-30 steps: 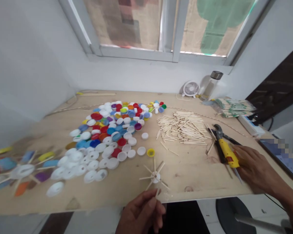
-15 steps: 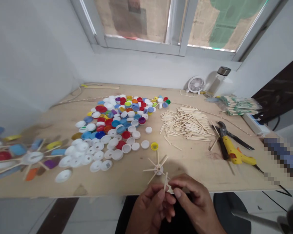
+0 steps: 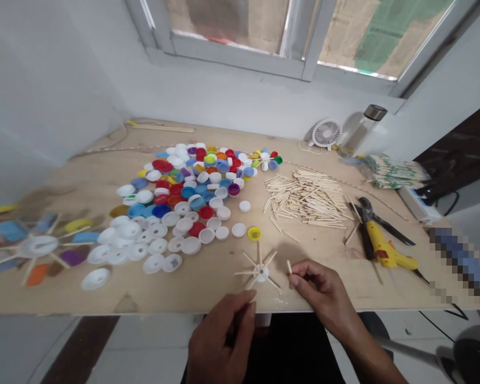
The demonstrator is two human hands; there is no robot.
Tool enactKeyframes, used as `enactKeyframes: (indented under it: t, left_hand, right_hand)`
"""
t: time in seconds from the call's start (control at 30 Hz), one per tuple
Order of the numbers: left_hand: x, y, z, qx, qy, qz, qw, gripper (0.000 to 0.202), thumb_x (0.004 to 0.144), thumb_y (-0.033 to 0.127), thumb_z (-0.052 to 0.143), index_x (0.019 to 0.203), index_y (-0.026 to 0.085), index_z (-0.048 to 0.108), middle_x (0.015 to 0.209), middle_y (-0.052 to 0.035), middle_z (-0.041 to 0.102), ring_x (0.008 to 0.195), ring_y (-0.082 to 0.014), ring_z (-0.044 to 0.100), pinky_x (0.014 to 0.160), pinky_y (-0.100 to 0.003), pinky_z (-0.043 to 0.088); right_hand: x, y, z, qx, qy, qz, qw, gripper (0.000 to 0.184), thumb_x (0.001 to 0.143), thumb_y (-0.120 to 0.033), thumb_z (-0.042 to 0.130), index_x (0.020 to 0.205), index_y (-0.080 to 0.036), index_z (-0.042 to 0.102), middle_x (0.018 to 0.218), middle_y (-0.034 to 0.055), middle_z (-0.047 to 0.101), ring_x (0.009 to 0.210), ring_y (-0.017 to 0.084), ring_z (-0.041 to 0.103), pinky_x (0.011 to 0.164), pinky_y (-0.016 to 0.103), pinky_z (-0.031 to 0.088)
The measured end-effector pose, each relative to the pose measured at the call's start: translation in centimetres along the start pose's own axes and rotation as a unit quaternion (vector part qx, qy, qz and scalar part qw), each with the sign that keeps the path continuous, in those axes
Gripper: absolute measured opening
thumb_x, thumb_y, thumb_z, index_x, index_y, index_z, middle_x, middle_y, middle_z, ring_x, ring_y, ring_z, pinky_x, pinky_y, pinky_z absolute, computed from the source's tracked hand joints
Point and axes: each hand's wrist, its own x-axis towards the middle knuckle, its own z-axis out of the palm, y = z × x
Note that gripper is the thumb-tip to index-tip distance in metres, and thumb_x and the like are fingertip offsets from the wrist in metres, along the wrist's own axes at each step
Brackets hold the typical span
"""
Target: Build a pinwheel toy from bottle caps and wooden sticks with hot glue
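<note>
My right hand (image 3: 324,293) pinches a short wooden stick (image 3: 289,266) upright between thumb and fingertips, just right of a spoked wheel. That wheel has a white bottle cap (image 3: 261,272) as its hub, with several wooden sticks fanning out from it on the table. My left hand (image 3: 228,330) is at the table's front edge, thumb and forefinger closed together by the wheel's lower left spoke. A pale sliver shows at those fingertips, too small to name. Clear shiny strands (image 3: 280,301) lie on the wood between my hands.
A heap of coloured bottle caps (image 3: 200,200) spreads left of centre, beside a pile of wooden sticks (image 3: 310,200). Cap-tipped wheels stand at far left (image 3: 38,246) and back (image 3: 265,157). A yellow glue gun (image 3: 384,248) and black-handled pliers (image 3: 366,213) lie right.
My hands, together over the table edge before, have parted. The right moved up and right with a stick; the left moved left. The view has shifted slightly.
</note>
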Motion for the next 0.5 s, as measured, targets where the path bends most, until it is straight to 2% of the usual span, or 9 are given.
enactKeyframes:
  t: [0.1,0.17,0.37,0.5]
  left_hand:
    - [0.8,-1.4,-0.2,0.118,-0.001,0.137,0.984,0.015,0.082,0.016,0.059,0.093,0.022,0.068,0.084,-0.0031,0.071,0.077,-0.0174,0.067,0.076,-0.027,0.052]
    - [1.1,-2.2,0.0,0.170,-0.010,0.186,0.968,0.016,0.084,0.015,0.058,0.095,0.020,0.066,0.087,-0.0052,0.071,0.081,-0.0182,0.067,0.077,-0.029,0.053]
    - [1.5,-2.8,0.6,0.227,-0.014,0.244,0.943,0.016,0.085,0.012,0.054,0.096,0.018,0.064,0.084,-0.0059,0.071,0.076,-0.0185,0.066,0.074,-0.031,0.052]
    - [1.7,-2.7,0.7,0.239,-0.035,0.240,0.940,0.018,0.085,0.010,0.055,0.100,0.016,0.064,0.086,-0.0062,0.071,0.078,-0.0187,0.066,0.076,-0.032,0.052]
  right_hand:
    - [1.2,0.3,-0.5,-0.099,-0.046,-0.041,0.993,0.021,0.087,-0.036,0.059,0.081,-0.019,0.068,0.074,0.0009,0.065,0.070,0.014,0.060,0.064,0.023,0.045]
    - [1.6,0.3,-0.4,-0.156,-0.068,-0.072,0.983,0.019,0.089,-0.032,0.056,0.082,-0.019,0.068,0.075,0.0016,0.066,0.071,0.015,0.061,0.066,0.024,0.045]
    - [2.4,-0.1,-0.2,-0.238,-0.099,-0.135,0.957,0.019,0.092,-0.028,0.052,0.085,-0.020,0.069,0.075,0.0020,0.067,0.072,0.014,0.060,0.066,0.025,0.043]
    - [3.0,0.0,-0.3,-0.263,-0.105,-0.139,0.949,0.019,0.091,-0.024,0.053,0.083,-0.020,0.069,0.074,0.0020,0.067,0.071,0.014,0.060,0.066,0.024,0.043]
